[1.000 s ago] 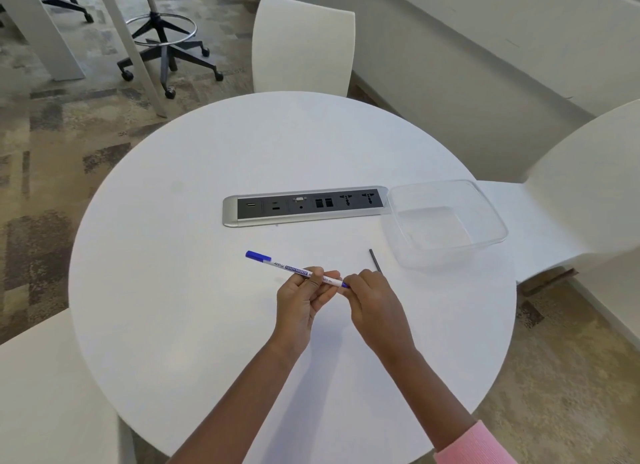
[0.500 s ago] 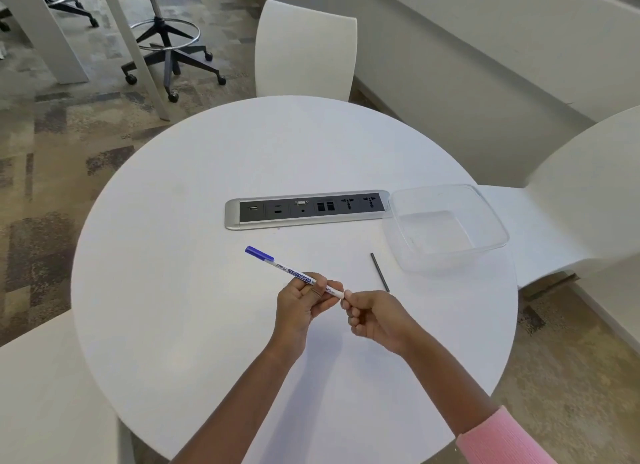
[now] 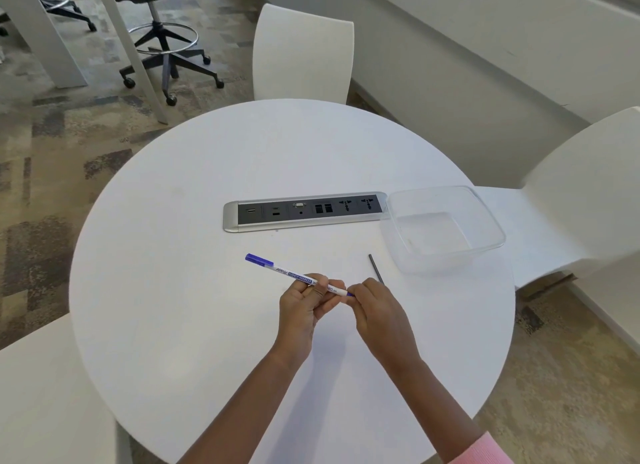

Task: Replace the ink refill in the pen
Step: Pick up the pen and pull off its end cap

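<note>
We see the pen (image 3: 294,276) held above the round white tabletop (image 3: 173,290), in front of the person and nearer than the socket strip (image 3: 304,211). It slants from its blue capped end, up and to the left, down to the right where both hands meet. The left hand (image 3: 304,302) has its fingers (image 3: 320,285) curled around the lower half of the barrel, pinching it between thumb and fingertips, so the printed label runs out from under them toward the cap. The right hand (image 3: 375,307) closes its fingers on the near end of the pen, where a short blue tip shows just before it goes under the knuckles; what exactly those fingers grip there we cannot tell.

The pen is slim and white, with a blue cap and a blue band carrying white lettering along the barrel.

A thin dark refill (image 3: 375,268) lies flat on the tabletop just beyond the right hand, its near end hidden behind the knuckles. Beside it, to the right, stands a clear plastic container (image 3: 485,221), touching the end of the socket strip.
</note>
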